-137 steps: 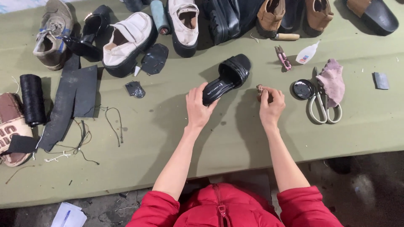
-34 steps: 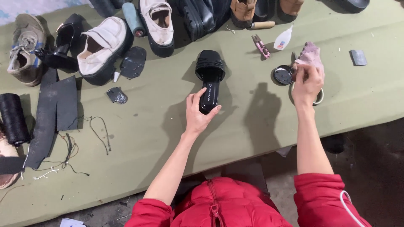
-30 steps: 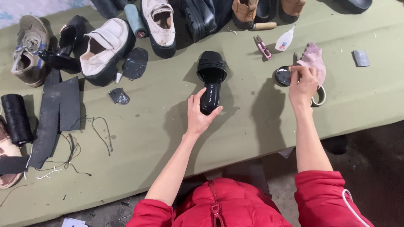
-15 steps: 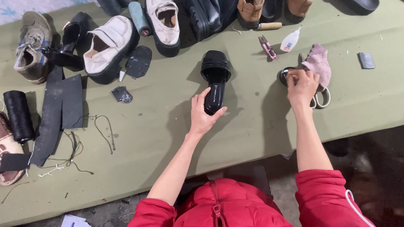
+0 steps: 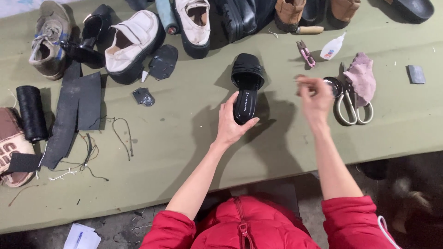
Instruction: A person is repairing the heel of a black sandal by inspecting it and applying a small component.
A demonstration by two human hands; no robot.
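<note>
A black open-toe sandal (image 5: 247,86) lies on the green table (image 5: 184,147), toe strap pointing away from me. My left hand (image 5: 230,123) grips its heel end. My right hand (image 5: 314,96) hovers blurred to the right of the sandal, fingers pinched together; whether something small sits between them cannot be told. Just beyond that hand lie a small round tin (image 5: 333,84), large scissors (image 5: 351,105) and a pink rag (image 5: 362,77).
Along the far edge stand a white shoe (image 5: 131,44), another white shoe (image 5: 194,25), a worn sneaker (image 5: 48,39) and black boots (image 5: 242,16). Black rubber sheets (image 5: 74,110), a spool of black thread (image 5: 31,113) and loose threads lie left. A glue bottle (image 5: 333,47) and pink clippers (image 5: 305,51) lie at the right.
My right hand went to the tin by the scissors, then lifted and came back left toward the sandal. My left hand turned the sandal upright and keeps hold of it.
</note>
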